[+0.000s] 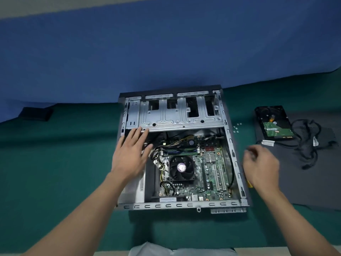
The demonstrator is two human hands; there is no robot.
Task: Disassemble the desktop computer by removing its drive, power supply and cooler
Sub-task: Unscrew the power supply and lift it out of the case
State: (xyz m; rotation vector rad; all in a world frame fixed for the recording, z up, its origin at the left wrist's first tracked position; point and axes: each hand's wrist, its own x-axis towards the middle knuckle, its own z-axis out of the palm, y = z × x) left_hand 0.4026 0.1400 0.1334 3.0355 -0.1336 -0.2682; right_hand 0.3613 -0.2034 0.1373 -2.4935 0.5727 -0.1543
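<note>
Power supply (130,195) sits in the case (238,163) near-left corner, likely heavy, rigid and cable-tethered, so grip its metal sides; left hand (129,156) above it has fingers straight and spread, right hand (260,163) is blurred, grip unclear.

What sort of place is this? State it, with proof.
Probably a makeshift repair bench: opened computer case on green cloth, removed hard drive on a dark mat, loose screws between them.

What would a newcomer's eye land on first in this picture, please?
The open computer case in the middle of the green mat, its black cooler fan in plain view. The left hand spreads over its left side, and a hard drive sits on the dark sheet to the right.
</note>
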